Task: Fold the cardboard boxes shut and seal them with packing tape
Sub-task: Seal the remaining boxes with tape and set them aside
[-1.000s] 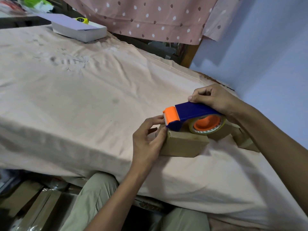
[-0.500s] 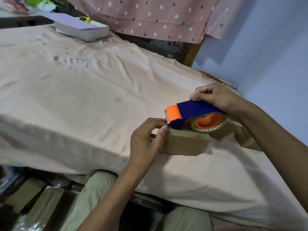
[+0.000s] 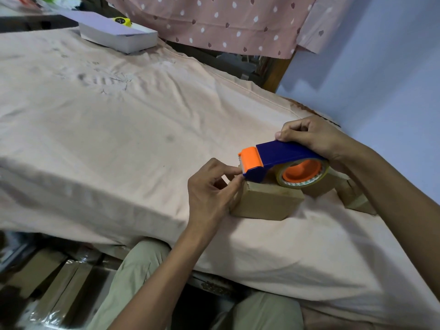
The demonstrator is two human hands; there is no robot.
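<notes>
A small brown cardboard box [image 3: 266, 202] lies on the cloth-covered table near its right side. A blue and orange tape dispenser [image 3: 281, 160] rests on top of the box, its roll of clear tape [image 3: 302, 175] toward the right. My right hand [image 3: 309, 136] grips the dispenser's blue body from above. My left hand [image 3: 212, 186] is at the box's left end, thumb and forefinger pinched together right at the dispenser's orange toothed end; the tape end itself is too small to make out. Another cardboard box [image 3: 357, 198] lies behind my right forearm.
A peach cloth [image 3: 107, 120] covers the table. A white flat box [image 3: 119, 35] with a yellow item on it sits at the far left. Flattened cardboard wrapped in plastic [image 3: 54, 289] lies on the floor below. A blue wall [image 3: 392, 79] stands close on the right.
My left hand has lifted from the box's side, its fingers now pinching at the dispenser's cutter. The dispenser and right hand have barely shifted.
</notes>
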